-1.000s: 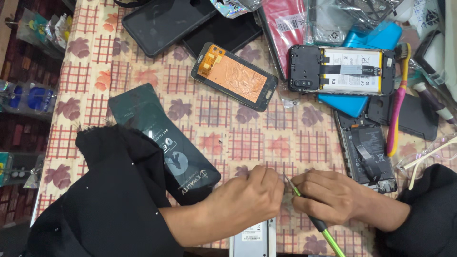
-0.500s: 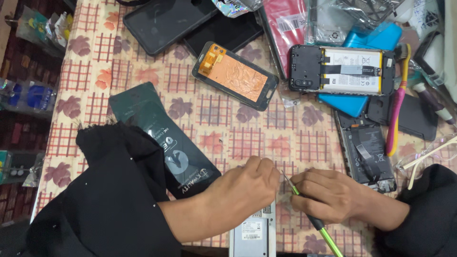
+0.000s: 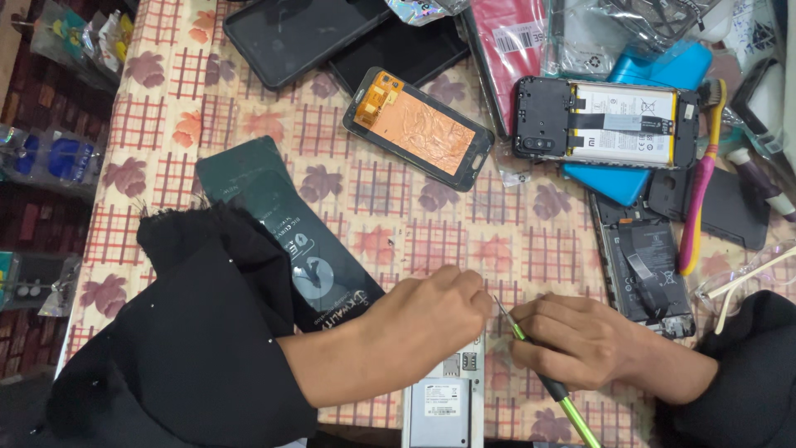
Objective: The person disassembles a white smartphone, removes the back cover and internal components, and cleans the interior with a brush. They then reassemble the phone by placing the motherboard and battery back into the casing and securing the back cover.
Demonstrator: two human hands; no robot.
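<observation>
Head view, two hands [image 3: 431, 319] [image 3: 580, 342], one screwdriver [image 3: 547, 382]

Bench [image 3: 398, 241] showing cream cloth with red checks, mauve flowers; screwdriver [image 3: 572, 411] showing lime green with black collar; toothbrush [image 3: 701, 178] showing yellow-pink; opened phone [image 3: 419, 129] showing orange copper; sleeves [image 3: 199, 348] showing black.

Our left hand [image 3: 427, 319] reaches in from the lower left, knuckles up, fingers curled and pinched together at the tips. Our right hand [image 3: 580, 340] comes in from the lower right, fingers closed in a pen-like grip. Both forearms angle inward, black sleeves at the wrists, fingertips nearly meeting.
</observation>
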